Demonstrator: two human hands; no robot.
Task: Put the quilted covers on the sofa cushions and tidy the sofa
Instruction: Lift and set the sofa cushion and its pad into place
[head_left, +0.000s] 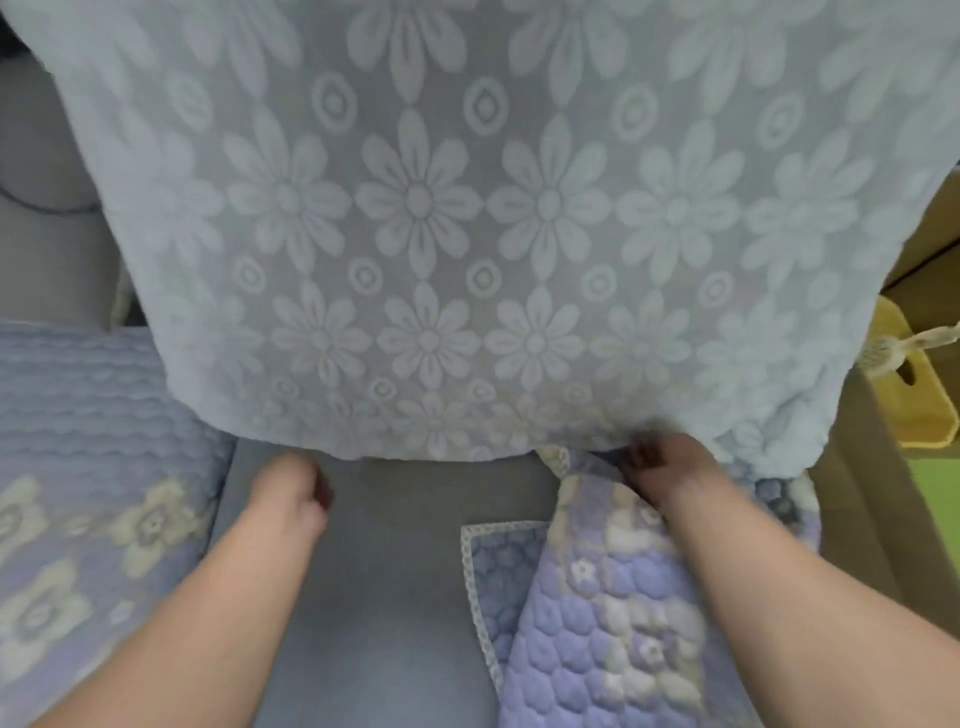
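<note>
Far left, a lilac quilted cover (78, 467) w/ cream flower motifs and wavy stitching already lies flat on the left seat cushion, so that 1 looks done. Next right, the middle seat cushion (374, 597) is bare: smooth grey fabric, no cover yet. The left hand (291, 499) hovers over its far edge w/ fingers curled in, holding nothing as far as I can see; blurred, so contact w/ the cushion can't be told. Above and behind, filling most of the view, a pale blue plush throw (493, 218) w/ raised daisy and ring pattern drapes over the backrest, hem hanging just above the seat. Right of centre, a 2nd quilted cover (597, 623) lies bunched and partly folded on the seat: puffy pebble-like quilting, lilac w/ cream flowers, lace-type trim along 1 turned-back corner. The right hand (660, 467) is at its far end by the throw's hem, fingers curled into the fabric, prob. gripping the cover's edge, though blur hides the exact pinch. Far right, a yellow box (914, 405) beside brown cardboard. Judgement: roughly 1 cover on; this 2nd still needs spreading, tucking at the back, smoothing, then gen. tidying.
</note>
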